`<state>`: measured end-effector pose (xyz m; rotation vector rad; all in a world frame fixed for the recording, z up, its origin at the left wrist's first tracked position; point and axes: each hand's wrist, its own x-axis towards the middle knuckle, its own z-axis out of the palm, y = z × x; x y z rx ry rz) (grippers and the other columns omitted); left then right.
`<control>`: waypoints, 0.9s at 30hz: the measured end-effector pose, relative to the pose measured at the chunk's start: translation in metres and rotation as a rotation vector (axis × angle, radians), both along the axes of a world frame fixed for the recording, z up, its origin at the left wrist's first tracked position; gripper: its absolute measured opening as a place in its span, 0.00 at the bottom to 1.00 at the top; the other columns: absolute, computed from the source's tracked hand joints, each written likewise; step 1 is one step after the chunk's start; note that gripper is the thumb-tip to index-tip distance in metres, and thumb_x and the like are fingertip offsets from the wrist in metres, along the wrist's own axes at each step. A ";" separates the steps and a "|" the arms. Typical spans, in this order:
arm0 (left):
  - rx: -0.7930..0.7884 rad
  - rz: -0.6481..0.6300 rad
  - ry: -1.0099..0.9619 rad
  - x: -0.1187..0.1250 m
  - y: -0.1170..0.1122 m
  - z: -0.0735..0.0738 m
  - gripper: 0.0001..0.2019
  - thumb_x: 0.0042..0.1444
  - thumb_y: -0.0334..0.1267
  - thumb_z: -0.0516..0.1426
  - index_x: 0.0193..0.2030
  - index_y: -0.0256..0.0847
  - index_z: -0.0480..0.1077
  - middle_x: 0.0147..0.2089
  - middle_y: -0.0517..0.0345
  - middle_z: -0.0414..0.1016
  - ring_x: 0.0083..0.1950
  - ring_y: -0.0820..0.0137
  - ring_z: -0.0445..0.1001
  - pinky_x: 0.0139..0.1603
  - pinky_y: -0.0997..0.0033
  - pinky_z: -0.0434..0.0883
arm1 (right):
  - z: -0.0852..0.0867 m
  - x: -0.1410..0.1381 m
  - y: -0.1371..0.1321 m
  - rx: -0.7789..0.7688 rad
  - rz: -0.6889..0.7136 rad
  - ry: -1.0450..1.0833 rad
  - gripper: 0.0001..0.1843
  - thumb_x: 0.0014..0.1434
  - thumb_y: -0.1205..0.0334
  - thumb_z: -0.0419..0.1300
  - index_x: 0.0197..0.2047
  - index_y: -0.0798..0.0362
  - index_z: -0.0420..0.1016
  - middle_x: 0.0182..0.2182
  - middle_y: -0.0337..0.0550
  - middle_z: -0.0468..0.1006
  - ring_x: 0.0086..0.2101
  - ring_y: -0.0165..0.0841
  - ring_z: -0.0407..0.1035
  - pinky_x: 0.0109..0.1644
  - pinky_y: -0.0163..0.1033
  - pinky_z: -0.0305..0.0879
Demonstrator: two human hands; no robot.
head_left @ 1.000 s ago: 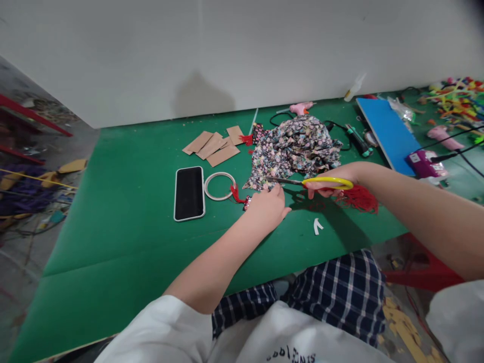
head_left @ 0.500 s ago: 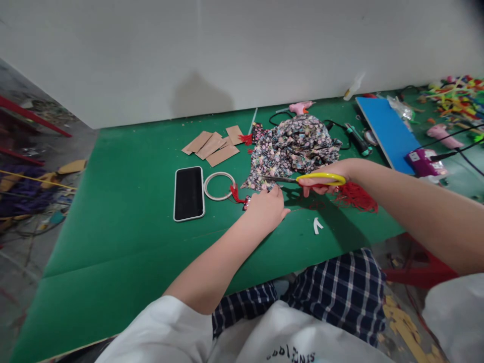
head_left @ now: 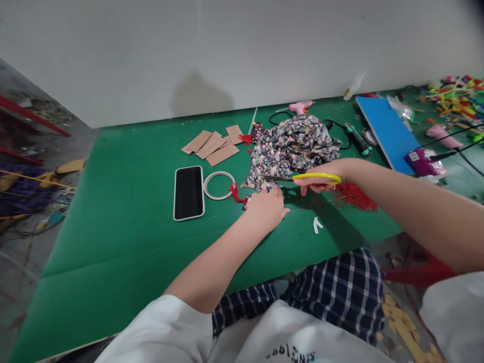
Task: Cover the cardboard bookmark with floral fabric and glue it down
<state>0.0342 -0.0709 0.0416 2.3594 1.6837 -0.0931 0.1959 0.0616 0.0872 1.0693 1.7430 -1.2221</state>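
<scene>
A crumpled piece of floral cloth point(head_left: 291, 141) lies on the green table. My left hand point(head_left: 267, 204) is closed over the cloth's near edge, with its fingertips partly out of sight. Under that wrist a small floral piece point(head_left: 247, 201) with a red tassel point(head_left: 236, 193) sticks out. In my right hand point(head_left: 315, 184) are yellow-handled scissors point(head_left: 317, 177), their blades pointing left over the near part of the cloth. Whether the blades are parted I cannot make out. Beneath the right wrist lies a heap of red threads point(head_left: 357, 196).
Left of my hands are a white ring point(head_left: 206, 189) and a phone point(head_left: 189, 193). Brown card pieces point(head_left: 214, 146) lie behind them. A pink glue gun point(head_left: 299, 107), a green-handled tool point(head_left: 358, 138), a blue board point(head_left: 389, 131) and a purple box point(head_left: 427, 162) stand farther right.
My right hand has shifted slightly left with the scissors, the blades reaching farther over the cloth. My left hand stays in place.
</scene>
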 end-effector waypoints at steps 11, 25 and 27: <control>-0.002 -0.003 0.004 0.000 0.000 0.000 0.28 0.60 0.48 0.50 0.62 0.30 0.58 0.64 0.39 0.59 0.56 0.52 0.67 0.47 0.56 0.71 | -0.011 0.003 0.002 0.048 0.000 0.001 0.40 0.49 0.27 0.44 0.41 0.55 0.71 0.16 0.35 0.55 0.17 0.26 0.51 0.20 0.35 0.52; -0.007 -0.010 0.010 0.001 0.000 -0.001 0.28 0.61 0.49 0.50 0.62 0.32 0.58 0.65 0.40 0.58 0.56 0.54 0.67 0.48 0.59 0.70 | -0.013 0.004 0.004 0.038 0.012 0.000 0.40 0.49 0.27 0.45 0.42 0.54 0.72 0.16 0.37 0.59 0.17 0.28 0.55 0.22 0.37 0.57; -0.012 -0.011 0.010 0.001 0.000 -0.002 0.28 0.61 0.49 0.50 0.62 0.32 0.58 0.65 0.40 0.58 0.57 0.54 0.67 0.49 0.59 0.70 | -0.014 0.005 0.004 0.024 0.001 -0.001 0.40 0.48 0.27 0.45 0.43 0.54 0.72 0.16 0.36 0.59 0.17 0.27 0.55 0.22 0.37 0.56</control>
